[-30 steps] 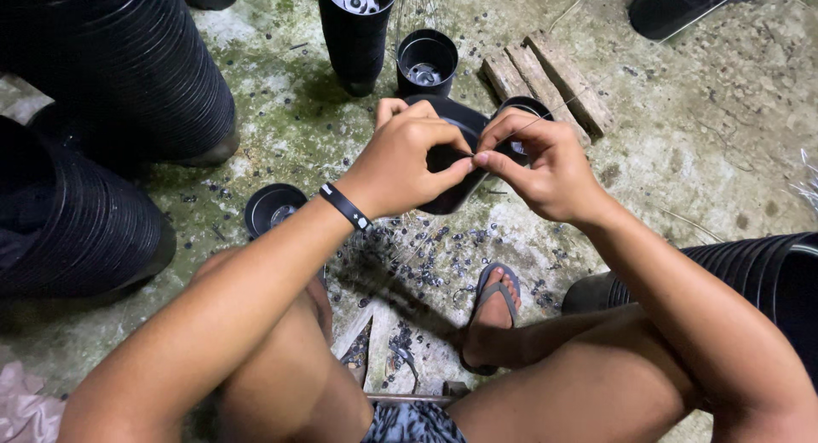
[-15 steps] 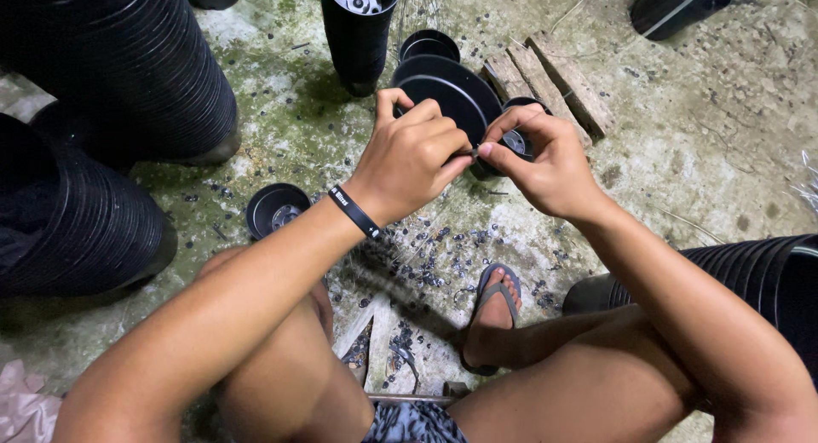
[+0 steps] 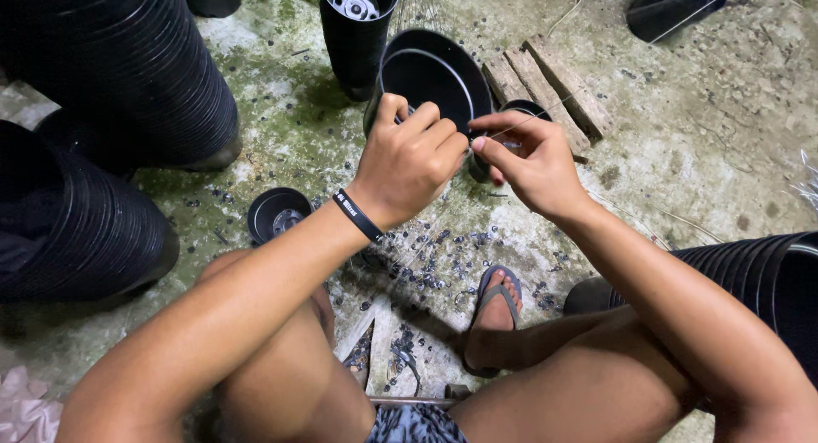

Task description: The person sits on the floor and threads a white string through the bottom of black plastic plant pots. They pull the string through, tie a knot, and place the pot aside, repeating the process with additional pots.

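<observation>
The left hand (image 3: pixel 409 158) is curled tight around the near rim of a black plastic pot (image 3: pixel 430 77), and the right hand (image 3: pixel 528 162) pinches a thin wire (image 3: pixel 532 119) between thumb and forefinger just beside that rim. Over the last second the pot has been lifted and turned, so its open mouth now faces up toward the camera, which suggests the wire is being worked into the rim. It is held above the concrete floor (image 3: pixel 699 136), near the wooden slats (image 3: pixel 550 85) toward the floor's far edge, with a tall stack of pots (image 3: pixel 354 25) just behind and a small pot (image 3: pixel 277 213) lying by the left wrist.
</observation>
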